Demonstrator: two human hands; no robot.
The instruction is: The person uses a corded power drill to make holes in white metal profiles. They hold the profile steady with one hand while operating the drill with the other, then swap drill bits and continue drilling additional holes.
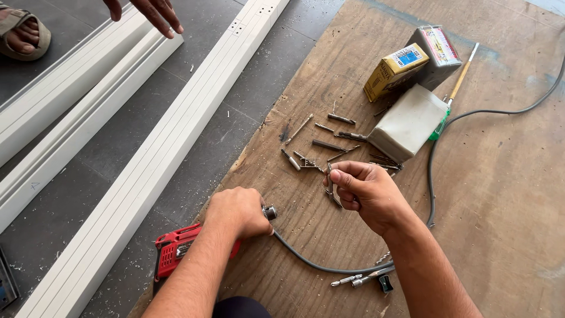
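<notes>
Left hand grips red drill at chuck, on plywood board. Right hand pinches thin metal bit. Loose bits scattered near small boxes. White frame profiles on floor, left.

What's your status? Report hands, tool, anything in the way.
Left hand gripping red drill by its chuck. Right hand pinching a small metal bit. Loose bits and grey cable lie close on the board.

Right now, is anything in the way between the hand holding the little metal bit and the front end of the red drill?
Nothing visible blocks it. The right hand pinches a small metal bit just right of the drill's chuck, which pokes out of the left hand. Only bare wooden board lies between them; the grey cable runs below that gap.
</notes>
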